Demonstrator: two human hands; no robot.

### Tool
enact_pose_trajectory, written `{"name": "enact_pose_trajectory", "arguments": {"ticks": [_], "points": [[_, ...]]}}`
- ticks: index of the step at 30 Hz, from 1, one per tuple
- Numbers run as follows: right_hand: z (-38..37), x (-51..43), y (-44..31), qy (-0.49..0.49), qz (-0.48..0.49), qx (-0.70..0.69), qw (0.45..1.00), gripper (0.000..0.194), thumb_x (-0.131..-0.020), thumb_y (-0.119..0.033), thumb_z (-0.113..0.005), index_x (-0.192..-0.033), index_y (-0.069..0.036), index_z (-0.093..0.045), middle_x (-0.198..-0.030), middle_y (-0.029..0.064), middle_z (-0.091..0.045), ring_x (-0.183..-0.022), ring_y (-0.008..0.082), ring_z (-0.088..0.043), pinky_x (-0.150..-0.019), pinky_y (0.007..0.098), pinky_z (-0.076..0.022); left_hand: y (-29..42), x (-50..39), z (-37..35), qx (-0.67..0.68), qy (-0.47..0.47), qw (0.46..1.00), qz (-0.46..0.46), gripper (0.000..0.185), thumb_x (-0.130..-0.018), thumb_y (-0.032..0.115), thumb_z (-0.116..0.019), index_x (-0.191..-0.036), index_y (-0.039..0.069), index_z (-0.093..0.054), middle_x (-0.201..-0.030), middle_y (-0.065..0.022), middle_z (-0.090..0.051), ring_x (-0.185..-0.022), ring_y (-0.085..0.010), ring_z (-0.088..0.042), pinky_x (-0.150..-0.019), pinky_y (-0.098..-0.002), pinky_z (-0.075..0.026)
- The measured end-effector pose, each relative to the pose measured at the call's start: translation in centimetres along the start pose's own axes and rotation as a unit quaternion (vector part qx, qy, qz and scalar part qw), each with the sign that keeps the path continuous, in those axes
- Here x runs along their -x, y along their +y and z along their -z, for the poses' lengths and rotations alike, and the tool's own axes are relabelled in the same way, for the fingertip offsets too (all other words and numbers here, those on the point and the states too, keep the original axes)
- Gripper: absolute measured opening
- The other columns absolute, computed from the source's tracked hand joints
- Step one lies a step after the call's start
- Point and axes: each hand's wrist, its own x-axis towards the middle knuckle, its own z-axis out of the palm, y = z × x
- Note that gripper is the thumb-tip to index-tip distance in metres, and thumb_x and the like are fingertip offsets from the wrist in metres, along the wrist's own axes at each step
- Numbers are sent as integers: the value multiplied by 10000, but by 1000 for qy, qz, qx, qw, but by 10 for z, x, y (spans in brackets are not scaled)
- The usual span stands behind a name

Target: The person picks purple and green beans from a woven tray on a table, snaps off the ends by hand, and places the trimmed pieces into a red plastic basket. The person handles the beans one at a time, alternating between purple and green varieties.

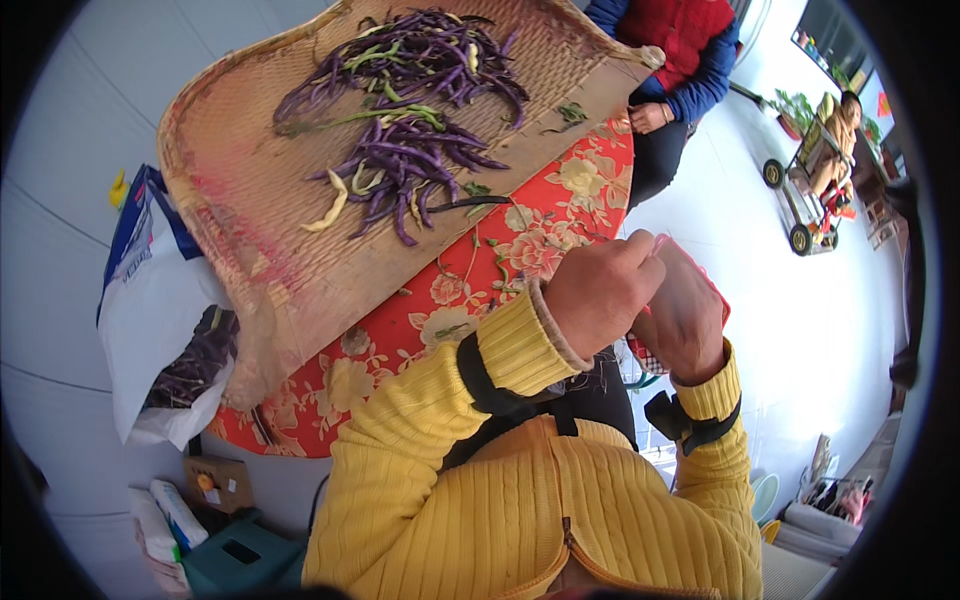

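Note:
My left hand (600, 292) is closed at the fingertips on the pink-red edge of a thin, see-through piece of what looks like plastic (701, 268), beyond the right edge of the round table. Against it, close beside the left, is my right hand (684, 319); its fingers are largely hidden. Purple bean pods (420, 154) lie in two heaps on a woven bamboo tray (225, 172), with a few green and pale yellow pods among them. The tray rests on a red floral tablecloth (525, 247), where stems and leaf scraps are scattered.
A white plastic bag (154, 315) with dark purple pods stands left of the table. Another person (675, 75) sits at the far side, one hand on the lap. A teal stool (240, 551) and a cardboard box (217, 484) are at lower left; a wheeled cart (806, 180) stands farther right.

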Motion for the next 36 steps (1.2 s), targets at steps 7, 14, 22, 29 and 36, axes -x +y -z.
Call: {"name": "enact_pose_trajectory", "arguments": {"ticks": [7, 14, 22, 29, 36], "points": [[6, -8, -21, 31, -88, -170, 981, 57, -790, 21, -568, -770, -1, -519, -653, 59, -524, -561, 146, -491, -532, 274, -403, 3, 2, 5, -37, 15, 999, -20, 72, -775, 93, -590, -809, 49, -542, -773, -84, -478, -601, -240, -578, -494, -347, -479], [20, -20, -32, -25, -195, -647, 737, 70, -897, -45, -488, -869, -14, -544, -719, -5, -542, -611, 56, -468, -519, 213, -357, 10, -4, 13, 44, 121, 991, -45, 70, -805, 99, -584, -820, 36, -559, -782, -86, -491, -585, -228, -580, -459, -341, -465], [-31, -10, -4, -121, -270, -342, 892, 87, -886, -89, -555, -932, -17, -572, -771, 64, -586, -664, 168, -541, -585, 291, -418, 40, -5, 41, 233, 121, 962, -79, 113, -775, 3, -631, -883, 24, -604, -825, -77, -580, -670, -217, -628, -527, -300, -499], [-48, -32, 12, -154, -109, 64, 980, 177, -868, -120, -618, -1010, -15, -603, -826, 137, -635, -720, 273, -613, -660, 354, -477, 53, -15, 67, 198, 320, 916, -137, 304, -644, 170, -624, -922, 53, -584, -792, -65, -491, -644, -214, -525, -519, -335, -410], [-120, -117, -2, -166, 7, -12, 986, 243, -855, -169, -624, -1001, 14, -559, -881, 203, -637, -803, 388, -627, -710, 446, -509, 58, -4, 81, 242, 219, 935, -137, 337, -692, 141, -646, -999, 43, -547, -888, -115, -463, -636, -209, -543, -477, -316, -433]]}}
